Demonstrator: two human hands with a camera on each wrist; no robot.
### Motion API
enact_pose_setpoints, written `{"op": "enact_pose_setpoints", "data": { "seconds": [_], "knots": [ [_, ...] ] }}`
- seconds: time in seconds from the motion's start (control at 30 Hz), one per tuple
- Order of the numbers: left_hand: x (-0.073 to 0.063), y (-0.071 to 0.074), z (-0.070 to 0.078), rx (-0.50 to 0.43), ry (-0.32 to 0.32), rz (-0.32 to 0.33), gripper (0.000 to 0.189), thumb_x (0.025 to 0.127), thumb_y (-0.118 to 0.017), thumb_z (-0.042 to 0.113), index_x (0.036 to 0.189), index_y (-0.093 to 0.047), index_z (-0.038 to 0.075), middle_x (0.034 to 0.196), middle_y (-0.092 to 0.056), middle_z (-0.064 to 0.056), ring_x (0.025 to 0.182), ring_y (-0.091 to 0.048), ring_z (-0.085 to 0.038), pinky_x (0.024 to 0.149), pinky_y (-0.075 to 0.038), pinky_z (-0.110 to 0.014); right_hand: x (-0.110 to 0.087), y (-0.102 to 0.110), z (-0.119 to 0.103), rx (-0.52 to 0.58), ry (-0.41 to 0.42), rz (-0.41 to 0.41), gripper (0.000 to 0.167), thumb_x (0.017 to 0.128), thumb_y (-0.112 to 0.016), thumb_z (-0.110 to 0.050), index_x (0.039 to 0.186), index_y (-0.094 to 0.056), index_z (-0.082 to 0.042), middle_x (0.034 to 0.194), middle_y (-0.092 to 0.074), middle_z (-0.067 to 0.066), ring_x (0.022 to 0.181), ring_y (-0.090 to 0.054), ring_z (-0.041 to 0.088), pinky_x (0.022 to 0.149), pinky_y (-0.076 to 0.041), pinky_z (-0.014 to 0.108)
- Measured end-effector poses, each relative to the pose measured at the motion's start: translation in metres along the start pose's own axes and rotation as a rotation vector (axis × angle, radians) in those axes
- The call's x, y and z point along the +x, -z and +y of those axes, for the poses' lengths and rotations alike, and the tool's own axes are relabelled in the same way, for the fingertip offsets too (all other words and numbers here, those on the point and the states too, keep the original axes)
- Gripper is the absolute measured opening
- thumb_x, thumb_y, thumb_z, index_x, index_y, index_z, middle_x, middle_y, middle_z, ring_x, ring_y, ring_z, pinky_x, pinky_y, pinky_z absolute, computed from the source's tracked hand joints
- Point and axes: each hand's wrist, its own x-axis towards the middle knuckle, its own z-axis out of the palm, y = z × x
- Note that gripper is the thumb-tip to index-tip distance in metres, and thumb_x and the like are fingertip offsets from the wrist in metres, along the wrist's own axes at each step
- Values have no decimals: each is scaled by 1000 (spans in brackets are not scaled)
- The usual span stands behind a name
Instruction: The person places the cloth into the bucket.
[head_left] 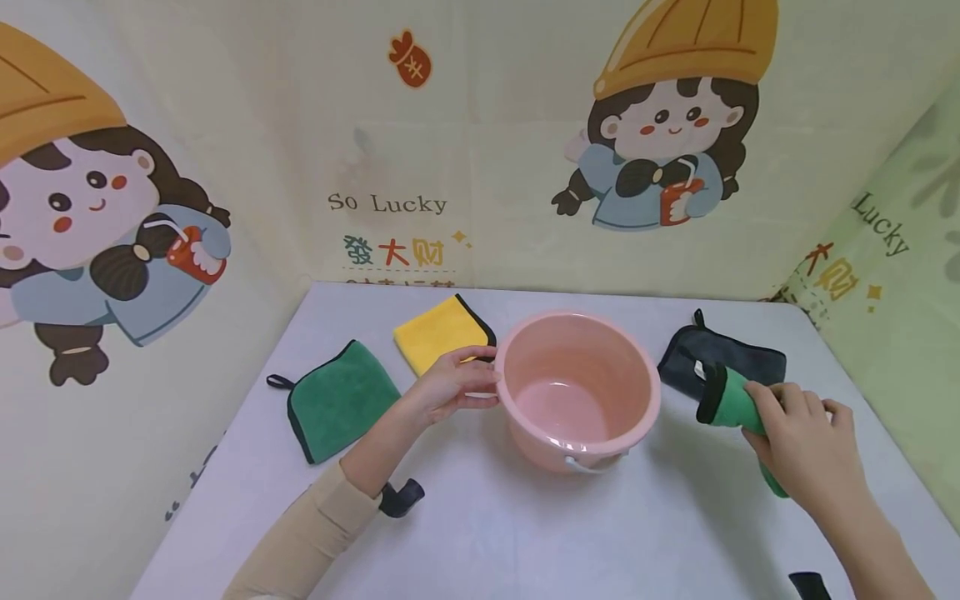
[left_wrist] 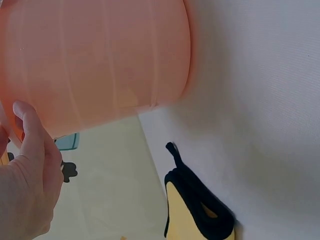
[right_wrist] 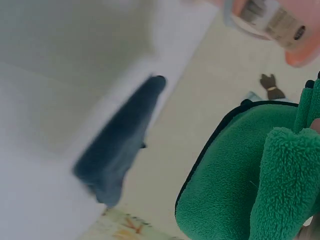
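A pink bucket (head_left: 577, 408) with a white handle stands on the table. At its left rim my left hand (head_left: 453, 385) grips the edge, fingers on the outer wall as the left wrist view shows. Right of the bucket, my right hand (head_left: 813, 442) holds a bunched green towel (head_left: 738, 404) with black edging, raised over the table. The right wrist view shows the fluffy green towel (right_wrist: 240, 175) hanging in folds. A folded dark grey towel (head_left: 720, 358) lies beyond that hand. A folded yellow towel (head_left: 442, 329) is behind my left hand.
A second green towel (head_left: 341, 404) lies folded at the left of the white table (head_left: 510, 542). Patterned cloth walls (head_left: 510, 167) rise at the back and both sides. A label (right_wrist: 275, 22) shows on the bucket's side.
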Motion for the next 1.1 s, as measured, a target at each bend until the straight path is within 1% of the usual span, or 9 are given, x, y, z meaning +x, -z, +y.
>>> {"op": "enact_pose_setpoints", "data": {
  "seconds": [0.07, 0.2, 0.27, 0.43, 0.5, 0.63, 0.73, 0.83, 1.1],
  "knots": [
    [0, 0, 0, 0, 4, 1, 45, 84, -64, 9, 127, -48, 11, 119, -54, -21, 89, -65, -21, 76, -53, -40, 9, 4, -3, 1, 10, 23, 73, 89, -17, -62, 109, -49, 0, 91, -50, 25, 81, -48, 46, 70, -33, 63],
    [0, 1, 0, -5, 10, 1, 46, 84, -64, 9, 127, -48, 11, 122, -52, -23, 90, -65, -22, 76, -53, -40, 27, 10, -11, 15, 59, 79, 44, 79, -67, -25, 110, -50, 0, 94, -50, 25, 82, -49, 46, 73, -34, 62],
    [0, 1, 1, -7, 10, -3, 46, 85, -64, 9, 128, -48, 11, 123, -51, -23, 90, -65, -22, 77, -53, -40, 36, 13, -16, 26, 81, 93, 41, 79, -66, -21, 109, -50, 1, 94, -50, 24, 83, -49, 45, 74, -34, 62],
    [1, 1, -1, -8, -2, -19, 47, 85, -64, 10, 129, -47, 11, 122, -52, -22, 90, -65, -22, 78, -52, -41, 56, 17, -31, 46, 154, 141, 71, 93, -8, -56, 105, -51, -1, 91, -50, 23, 81, -49, 44, 73, -33, 59],
    [1, 1, -1, -10, -7, -21, 47, 85, -64, 11, 128, -47, 11, 122, -53, -22, 90, -64, -22, 78, -52, -41, 63, 17, -38, 46, 194, 148, 69, 94, -8, -54, 105, -51, -1, 92, -51, 23, 81, -49, 44, 73, -34, 60],
    [1, 1, -1, -18, -5, -6, 46, 84, -64, 10, 128, -48, 11, 120, -54, -20, 91, -64, -23, 78, -53, -41, 77, 17, -52, 39, 277, 134, 35, 94, -48, -35, 107, -52, -2, 94, -53, 23, 84, -51, 43, 73, -36, 60],
    [1, 1, -1, -22, 3, 10, 46, 83, -66, 10, 127, -49, 12, 118, -57, -17, 92, -64, -24, 77, -53, -40, 87, 15, -63, 28, 334, 107, 46, 68, -78, -11, 107, -53, -4, 94, -53, 21, 86, -52, 41, 74, -38, 59],
    [2, 0, -1, -18, 5, 17, 47, 83, -67, 11, 127, -50, 12, 116, -58, -15, 94, -64, -25, 77, -53, -40, 95, 11, -73, 21, 381, 71, 64, 51, -85, -1, 107, -54, -7, 94, -52, 19, 86, -51, 39, 76, -38, 58],
    [3, 0, 0, -16, 12, 27, 45, 83, -65, 9, 126, -51, 12, 113, -59, -14, 92, -64, -24, 76, -53, -40, 108, 0, -98, 0, 490, -60, 68, 53, -88, -11, 111, -52, -13, 99, -50, 15, 92, -47, 33, 82, -37, 54]
  ]
}}
